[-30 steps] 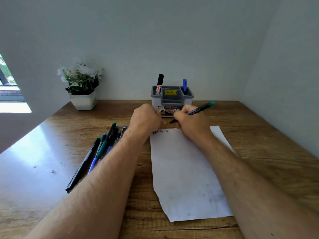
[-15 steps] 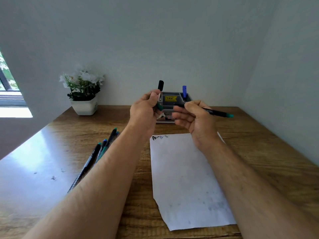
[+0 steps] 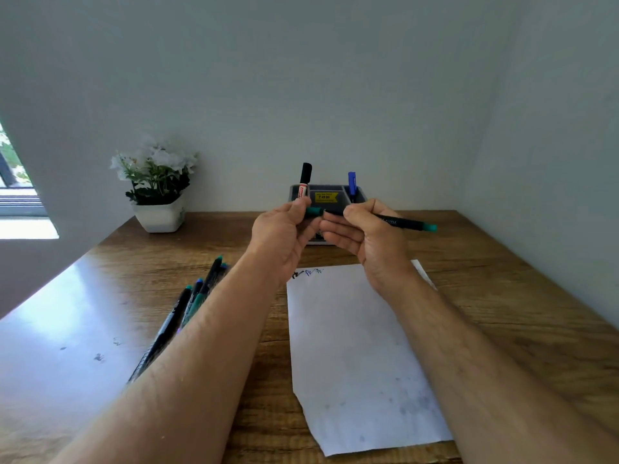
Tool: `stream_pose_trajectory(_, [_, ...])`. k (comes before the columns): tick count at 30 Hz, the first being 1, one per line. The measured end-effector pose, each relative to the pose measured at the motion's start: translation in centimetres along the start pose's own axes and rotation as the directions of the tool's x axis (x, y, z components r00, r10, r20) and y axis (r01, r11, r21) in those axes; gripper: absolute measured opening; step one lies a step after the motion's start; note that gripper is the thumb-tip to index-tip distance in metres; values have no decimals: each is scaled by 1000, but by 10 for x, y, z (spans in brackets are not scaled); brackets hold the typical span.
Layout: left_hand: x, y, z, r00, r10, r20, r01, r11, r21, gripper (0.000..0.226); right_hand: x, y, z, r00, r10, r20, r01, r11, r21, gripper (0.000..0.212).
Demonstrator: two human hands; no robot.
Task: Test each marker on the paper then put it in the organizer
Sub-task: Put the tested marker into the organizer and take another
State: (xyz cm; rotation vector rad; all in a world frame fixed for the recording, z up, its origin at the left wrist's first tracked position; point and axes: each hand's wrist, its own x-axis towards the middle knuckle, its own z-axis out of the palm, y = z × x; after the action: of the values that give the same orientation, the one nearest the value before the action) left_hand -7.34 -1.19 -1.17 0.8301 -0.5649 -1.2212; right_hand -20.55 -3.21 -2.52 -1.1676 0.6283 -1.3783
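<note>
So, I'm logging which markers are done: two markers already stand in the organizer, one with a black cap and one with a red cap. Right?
Not quite. The head view shows two in the organizer: the black-capped marker and a blue-capped marker, not a red-capped one.

Wooden desk (image 3: 485, 296) – visible grain, glossy where the light falls, thin matt white paper (image 3: 351, 346) with a ragged lower edge, grey plastic organizer (image 3: 330, 192), smooth black plastic marker (image 3: 402, 224) – teal end, glossy white plant pot (image 3: 160, 217)
</note>
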Motion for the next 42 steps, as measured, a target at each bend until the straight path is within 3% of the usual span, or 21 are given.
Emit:
stream_pose_trajectory(12, [-2, 0, 0, 1000, -3, 12, 2, 999, 54, 24, 0, 0, -2, 999, -32, -28, 28, 989, -148, 8])
stream_pose_trajectory(17, [2, -2, -1, 994, 27, -102, -26, 1000, 13, 27, 2, -1, -5, 994, -106, -2, 101, 954, -282, 13])
stream_pose_trajectory(20, [5, -3, -3, 988, 60, -145, -61, 998, -2, 35, 1, 1, -3, 997, -71, 25, 74, 980, -183, 9])
stream_pose_trajectory(24, [7, -3, -5, 984, 86, -158, -87, 996, 3, 36, 0, 1, -1, 995, -1, 96, 0, 1000, 11, 40])
stream_pose_trajectory(29, [8, -4, -4, 977, 118, -179, -121, 993, -4, 35, 0, 1, -1, 994, -94, 51, 102, 977, -186, 11])
stream_pose_trajectory(31, [10, -1, -6, 962, 141, -235, -150, 988, -21, 33, 0, 1, -3, 982, -182, 55, 189, 910, -368, 5])
stream_pose_trajectory(34, [14, 1, -10, 948, 177, -264, -186, 983, -9, 31, 0, 8, -6, 938, -309, 160, 332, 658, -676, 8])
stream_pose_trajectory(36, [13, 2, -11, 948, 196, -249, -203, 979, -1, 28, -2, 12, -5, 915, -328, 234, 384, 535, -753, 10])
stream_pose_trajectory(42, [6, -4, -6, 953, 235, -193, -217, 970, 112, 19, -5, 15, -1, 896, -331, 296, 429, 476, -767, 12])
